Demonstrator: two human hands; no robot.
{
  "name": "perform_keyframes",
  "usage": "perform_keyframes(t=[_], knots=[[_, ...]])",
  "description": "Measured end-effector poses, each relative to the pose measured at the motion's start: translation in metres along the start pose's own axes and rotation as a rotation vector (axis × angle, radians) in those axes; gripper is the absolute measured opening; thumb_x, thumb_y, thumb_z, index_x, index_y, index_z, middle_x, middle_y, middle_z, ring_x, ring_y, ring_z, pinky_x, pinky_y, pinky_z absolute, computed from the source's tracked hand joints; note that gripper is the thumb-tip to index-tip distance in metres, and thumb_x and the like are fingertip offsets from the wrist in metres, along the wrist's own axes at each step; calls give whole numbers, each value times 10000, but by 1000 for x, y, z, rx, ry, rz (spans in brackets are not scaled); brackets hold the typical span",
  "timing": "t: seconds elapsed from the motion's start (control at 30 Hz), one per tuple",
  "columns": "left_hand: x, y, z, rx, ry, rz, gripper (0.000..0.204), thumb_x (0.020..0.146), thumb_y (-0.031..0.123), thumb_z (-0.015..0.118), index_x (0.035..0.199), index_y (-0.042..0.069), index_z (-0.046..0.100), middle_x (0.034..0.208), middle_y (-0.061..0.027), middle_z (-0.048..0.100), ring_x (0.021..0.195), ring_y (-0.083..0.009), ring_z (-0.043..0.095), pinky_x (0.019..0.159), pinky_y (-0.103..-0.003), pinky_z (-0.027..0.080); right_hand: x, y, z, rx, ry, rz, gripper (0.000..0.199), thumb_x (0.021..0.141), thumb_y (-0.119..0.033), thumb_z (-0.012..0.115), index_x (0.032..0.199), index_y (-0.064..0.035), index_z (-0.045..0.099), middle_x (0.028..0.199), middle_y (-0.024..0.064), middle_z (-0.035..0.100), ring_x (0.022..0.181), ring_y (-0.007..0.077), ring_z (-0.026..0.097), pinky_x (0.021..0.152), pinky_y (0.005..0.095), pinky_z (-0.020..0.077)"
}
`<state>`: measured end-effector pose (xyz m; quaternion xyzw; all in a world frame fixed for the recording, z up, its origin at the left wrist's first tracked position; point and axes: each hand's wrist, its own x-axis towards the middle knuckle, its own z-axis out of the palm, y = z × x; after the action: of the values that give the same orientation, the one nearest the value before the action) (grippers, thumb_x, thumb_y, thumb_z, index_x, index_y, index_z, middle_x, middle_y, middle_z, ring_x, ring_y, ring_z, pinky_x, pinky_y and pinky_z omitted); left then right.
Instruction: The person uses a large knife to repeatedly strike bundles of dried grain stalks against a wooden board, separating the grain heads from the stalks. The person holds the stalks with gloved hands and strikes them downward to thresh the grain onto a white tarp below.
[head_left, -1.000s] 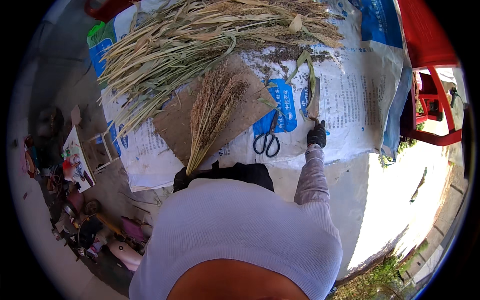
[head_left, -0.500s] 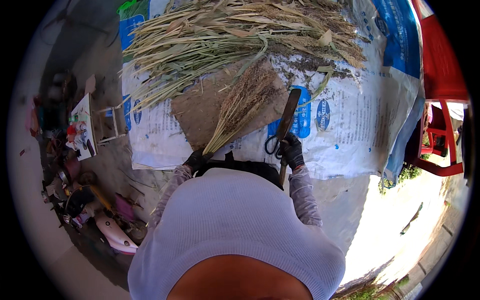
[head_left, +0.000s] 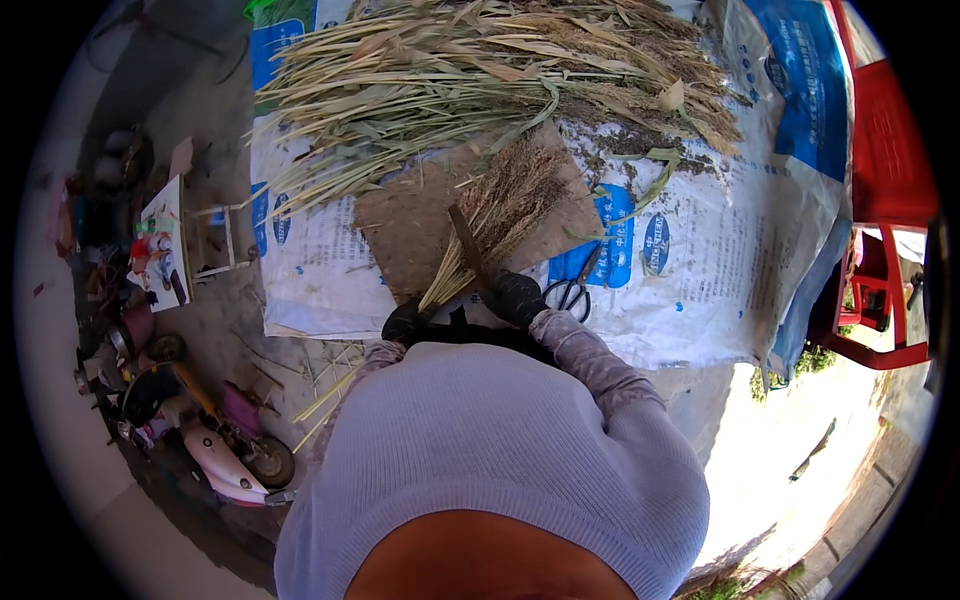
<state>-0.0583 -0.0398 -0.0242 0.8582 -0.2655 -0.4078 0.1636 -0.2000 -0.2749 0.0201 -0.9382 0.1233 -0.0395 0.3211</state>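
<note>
My left hand [head_left: 403,322], in a dark glove, is closed round the stalk ends of a bundle of sorghum [head_left: 520,190]. The bundle's brown seed heads fan out over a worn brown board [head_left: 400,220]. In my right hand [head_left: 518,298], also gloved, is a long flat-bladed knife [head_left: 466,238]; its handle is hidden by the hand. The blade slants up and left across the bundle's stalks, and whether it presses on them I cannot tell. Just right of that hand, black-handled scissors [head_left: 573,290] lie on the white sheeting [head_left: 700,290].
A big heap of cut sorghum stalks [head_left: 430,90] lies across the far side, with loose seeds [head_left: 640,140] beside it. At the right stand red plastic chairs [head_left: 890,150]. To the left are a small white table [head_left: 170,245] and a pink-and-white scooter [head_left: 220,465].
My right hand has swung the knife left, from beside the scissors to across the sorghum bundle. The scissors now show fully. My left hand still grips the stalks.
</note>
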Motion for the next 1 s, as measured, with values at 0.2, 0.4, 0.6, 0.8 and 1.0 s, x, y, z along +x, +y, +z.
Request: perform_keyframes(t=[0.2, 0.4, 0.6, 0.8, 1.0], knots=[[-6, 16, -23, 161, -9, -1, 426, 844, 438, 539, 1047, 64, 563, 920, -191, 630, 882, -357, 604, 725, -430, 465, 9, 19, 29, -381, -23, -477, 129, 722, -165, 526, 650, -66, 564, 511, 85, 515, 394, 225, 494, 340, 395, 337], [-20, 14, -52, 328, 26, -36, 391, 841, 429, 549, 994, 70, 563, 887, -177, 631, 865, -353, 604, 707, -433, 466, 32, 143, -17, -399, -84, 438, 277, 818, -339, 463, 777, -140, 650, 771, 102, 656, 722, 296, 631, 621, 455, 478], [-22, -22, -73, 421, 1, -218, 472, 832, 546, 489, 923, 85, 542, 853, -173, 627, 823, -355, 609, 686, -461, 457, 24, 215, -76, -379, 94, 641, 251, 796, -362, 541, 796, -139, 657, 758, 107, 648, 714, 321, 624, 634, 441, 492], [-1, -19, -65, 460, 150, -10, 381, 851, 358, 529, 1132, 106, 480, 941, -157, 598, 852, -340, 597, 688, -463, 466, 10, 109, -35, -290, 183, 378, 289, 829, -362, 494, 764, -109, 618, 715, 112, 623, 690, 304, 607, 631, 438, 460], [-4, -11, -50, 856, 221, -14, 504, 835, 180, 504, 1311, 102, 356, 889, -91, 547, 707, -252, 602, 556, -401, 487, 5, 46, 41, -334, 65, 13, 242, 802, -302, 533, 720, -83, 596, 653, 112, 581, 597, 289, 578, 534, 418, 439]])
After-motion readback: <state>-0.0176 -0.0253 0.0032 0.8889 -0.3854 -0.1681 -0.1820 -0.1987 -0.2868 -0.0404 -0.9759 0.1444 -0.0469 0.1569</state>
